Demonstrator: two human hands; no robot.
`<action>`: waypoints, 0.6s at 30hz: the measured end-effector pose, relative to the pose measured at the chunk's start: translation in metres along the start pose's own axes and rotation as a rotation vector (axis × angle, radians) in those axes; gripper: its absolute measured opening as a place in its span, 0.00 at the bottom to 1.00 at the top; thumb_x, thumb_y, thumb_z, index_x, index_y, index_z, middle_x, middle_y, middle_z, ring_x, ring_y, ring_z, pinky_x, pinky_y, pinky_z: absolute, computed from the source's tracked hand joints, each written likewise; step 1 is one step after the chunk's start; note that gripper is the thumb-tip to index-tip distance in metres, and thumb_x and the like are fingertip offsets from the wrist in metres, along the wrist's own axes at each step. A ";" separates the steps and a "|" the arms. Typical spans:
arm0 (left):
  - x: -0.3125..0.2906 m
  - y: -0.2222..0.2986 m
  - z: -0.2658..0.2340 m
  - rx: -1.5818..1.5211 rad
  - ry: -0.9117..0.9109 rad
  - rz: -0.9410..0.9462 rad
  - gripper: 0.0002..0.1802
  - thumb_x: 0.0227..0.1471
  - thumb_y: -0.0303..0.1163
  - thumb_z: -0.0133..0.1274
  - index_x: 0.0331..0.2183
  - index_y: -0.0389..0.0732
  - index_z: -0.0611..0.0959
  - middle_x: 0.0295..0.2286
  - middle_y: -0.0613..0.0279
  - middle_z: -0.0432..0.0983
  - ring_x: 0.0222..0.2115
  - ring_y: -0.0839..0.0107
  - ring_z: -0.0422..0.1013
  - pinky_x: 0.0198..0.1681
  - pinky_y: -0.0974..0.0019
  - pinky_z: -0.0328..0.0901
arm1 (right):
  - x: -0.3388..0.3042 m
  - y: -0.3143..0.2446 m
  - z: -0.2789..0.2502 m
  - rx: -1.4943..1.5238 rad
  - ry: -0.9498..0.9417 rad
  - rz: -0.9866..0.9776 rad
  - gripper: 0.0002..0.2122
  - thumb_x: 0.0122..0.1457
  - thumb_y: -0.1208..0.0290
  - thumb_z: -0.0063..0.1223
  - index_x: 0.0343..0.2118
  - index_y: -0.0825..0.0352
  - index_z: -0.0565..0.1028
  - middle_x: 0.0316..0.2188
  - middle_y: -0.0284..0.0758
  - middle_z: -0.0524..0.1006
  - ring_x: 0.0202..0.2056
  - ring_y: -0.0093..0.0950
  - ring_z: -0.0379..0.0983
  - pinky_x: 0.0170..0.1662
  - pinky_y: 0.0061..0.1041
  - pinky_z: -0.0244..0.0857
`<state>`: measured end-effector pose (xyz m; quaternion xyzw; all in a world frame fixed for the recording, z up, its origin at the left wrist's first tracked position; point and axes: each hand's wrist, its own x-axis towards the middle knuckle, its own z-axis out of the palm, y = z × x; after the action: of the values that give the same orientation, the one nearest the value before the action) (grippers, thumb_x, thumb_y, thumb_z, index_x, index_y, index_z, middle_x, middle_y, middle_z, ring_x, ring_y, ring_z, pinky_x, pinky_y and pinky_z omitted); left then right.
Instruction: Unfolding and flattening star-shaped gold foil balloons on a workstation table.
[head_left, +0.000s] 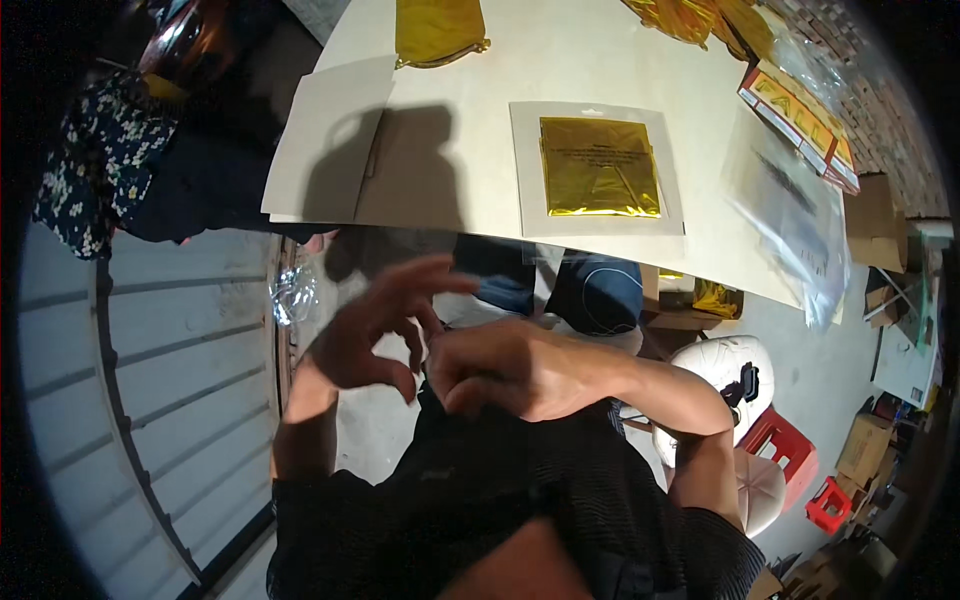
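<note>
Both my hands are in front of my body, just off the table's near edge. My left hand [372, 328] has its fingers apart, slightly blurred, with nothing visible in it. Right beside it, my right hand [515, 368] is closed with the fingers curled in; whatever it may hold is hidden. The left fingertips reach close to the right knuckles, and I cannot tell if they touch. Beyond them on the table [480, 165] lies a gold foil packet [600, 180] on a beige backing card [530, 200]. Flat beige card sheets [310, 150] lie at the left, partly under my shadow.
Gold foil pieces [440, 30] lie at the far side. At the right are an orange printed box [800, 120] and clear plastic bags [800, 220]. A corrugated metal wall [180, 350] stands left; a white padded seat [710, 365] and red stool [780, 450] stand right.
</note>
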<state>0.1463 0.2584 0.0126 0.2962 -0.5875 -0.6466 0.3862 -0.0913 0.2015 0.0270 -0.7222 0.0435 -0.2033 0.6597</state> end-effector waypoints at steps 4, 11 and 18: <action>0.003 0.007 0.008 0.465 0.000 -0.021 0.36 0.41 0.34 0.73 0.53 0.40 0.79 0.43 0.52 0.79 0.36 0.66 0.80 0.36 0.64 0.76 | 0.005 -0.003 -0.004 0.198 -0.119 0.042 0.02 0.65 0.78 0.51 0.35 0.70 0.73 0.28 0.34 0.77 0.31 0.25 0.77 0.35 0.25 0.69; 0.019 -0.002 0.001 0.353 0.058 -0.009 0.03 0.53 0.19 0.59 0.32 0.34 0.86 0.28 0.59 0.80 0.22 0.74 0.78 0.23 0.73 0.72 | -0.019 -0.013 -0.016 0.118 0.149 0.309 0.08 0.71 0.71 0.46 0.38 0.72 0.68 0.28 0.37 0.78 0.27 0.23 0.78 0.32 0.21 0.72; -0.041 -0.043 -0.060 0.408 0.398 -0.359 0.14 0.62 0.32 0.52 0.29 0.33 0.85 0.25 0.58 0.81 0.21 0.73 0.75 0.32 0.70 0.71 | -0.059 -0.013 -0.044 -0.116 0.690 0.275 0.07 0.67 0.78 0.49 0.44 0.74 0.74 0.34 0.42 0.80 0.30 0.28 0.79 0.40 0.26 0.74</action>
<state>0.2114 0.2621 -0.0406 0.5865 -0.5562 -0.5030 0.3060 -0.1630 0.1816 0.0279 -0.6349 0.3712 -0.3412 0.5855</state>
